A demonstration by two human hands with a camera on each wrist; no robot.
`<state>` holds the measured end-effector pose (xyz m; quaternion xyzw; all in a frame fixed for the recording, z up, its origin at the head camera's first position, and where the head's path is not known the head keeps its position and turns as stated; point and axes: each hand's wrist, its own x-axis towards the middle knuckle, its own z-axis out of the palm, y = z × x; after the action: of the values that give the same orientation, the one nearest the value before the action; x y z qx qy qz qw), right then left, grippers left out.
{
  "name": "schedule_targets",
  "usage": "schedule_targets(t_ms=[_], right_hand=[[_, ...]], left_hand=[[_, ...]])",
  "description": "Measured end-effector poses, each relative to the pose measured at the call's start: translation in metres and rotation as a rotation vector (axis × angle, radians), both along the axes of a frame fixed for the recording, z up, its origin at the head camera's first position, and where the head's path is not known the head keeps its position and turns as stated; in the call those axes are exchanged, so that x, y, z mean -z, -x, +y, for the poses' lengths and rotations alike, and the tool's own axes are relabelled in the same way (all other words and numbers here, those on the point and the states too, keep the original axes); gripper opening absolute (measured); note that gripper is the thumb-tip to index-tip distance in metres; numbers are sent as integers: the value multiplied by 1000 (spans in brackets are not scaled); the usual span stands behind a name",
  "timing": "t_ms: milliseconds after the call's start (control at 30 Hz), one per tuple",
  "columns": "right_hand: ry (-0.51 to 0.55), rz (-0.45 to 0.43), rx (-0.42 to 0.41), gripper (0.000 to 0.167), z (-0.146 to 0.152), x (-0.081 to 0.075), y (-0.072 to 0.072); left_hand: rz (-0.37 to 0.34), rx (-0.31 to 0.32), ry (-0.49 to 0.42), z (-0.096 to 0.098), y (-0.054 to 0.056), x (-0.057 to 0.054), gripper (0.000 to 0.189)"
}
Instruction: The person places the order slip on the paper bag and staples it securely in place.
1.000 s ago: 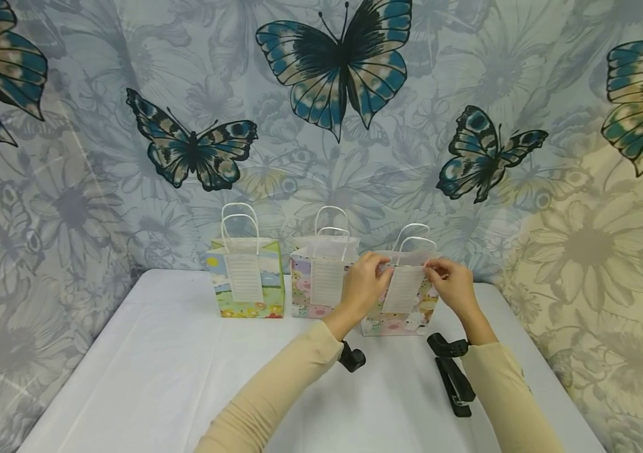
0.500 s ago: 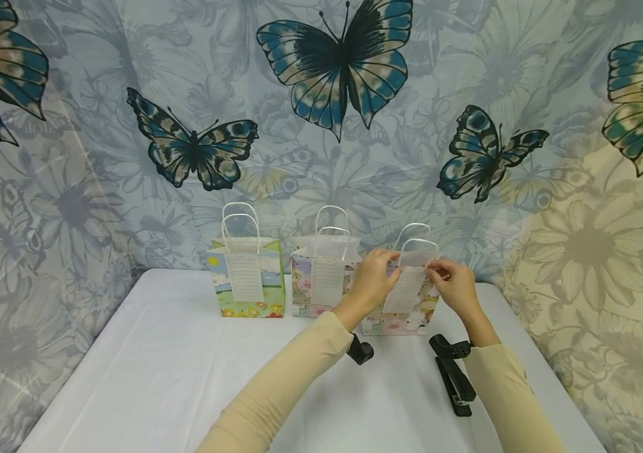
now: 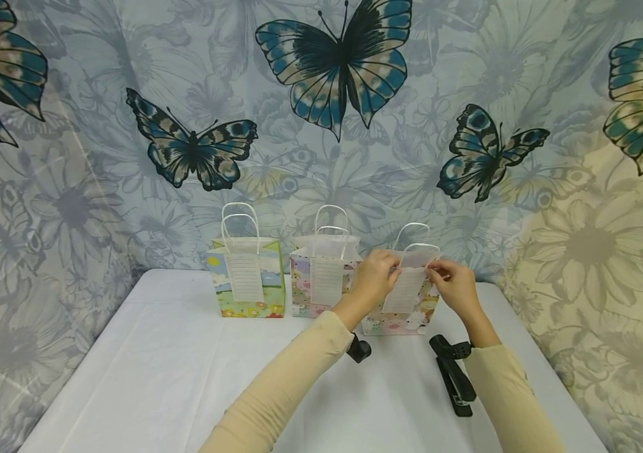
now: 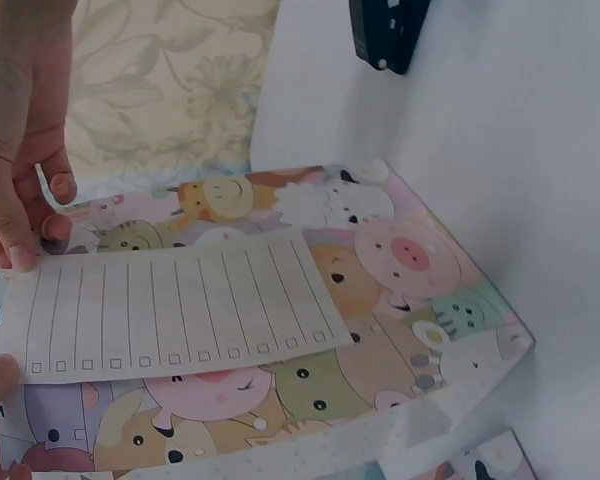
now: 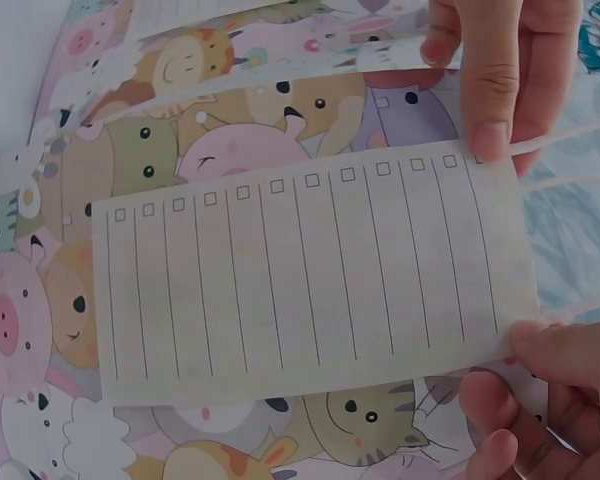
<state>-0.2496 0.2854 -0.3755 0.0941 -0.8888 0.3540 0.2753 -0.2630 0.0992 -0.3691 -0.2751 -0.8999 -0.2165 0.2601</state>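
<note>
A cream checklist slip (image 3: 403,290), ruled with lines and small boxes, lies against the front of the rightmost paper gift bag (image 3: 392,325), which is printed with cartoon animals. At the slip's upper left corner my left hand (image 3: 374,277) pinches the edge, its thumb on the paper in the right wrist view. My right hand (image 3: 453,284) pinches the upper right corner between thumb and fingers. White cord handles (image 3: 412,228) rise from the bag, and the front one runs down to the slip's top, close to my fingertips. Fingers hide the exact contact behind the paper.
Two more gift bags stand to the left, a pink one (image 3: 301,289) and a green landscape one (image 3: 273,296), each with a slip on its front. A black stapler (image 3: 458,385) lies near my right forearm on the white table (image 3: 129,365). Behind hangs a butterfly-print cloth (image 3: 321,170).
My left hand has shifted slightly right along the slip's top edge, then stayed there. The bag's front handle has tipped lower. My right hand has hardly moved.
</note>
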Motion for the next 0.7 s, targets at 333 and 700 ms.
schedule_targets(t_ms=[333,700], right_hand=[[12,-16,0,10,0,1,-2],[-36,-36,-3,12,3,0,-3]], left_hand=[[96,-21,39,1,0,1,12],[-6,-18,28,1,0,1,16]])
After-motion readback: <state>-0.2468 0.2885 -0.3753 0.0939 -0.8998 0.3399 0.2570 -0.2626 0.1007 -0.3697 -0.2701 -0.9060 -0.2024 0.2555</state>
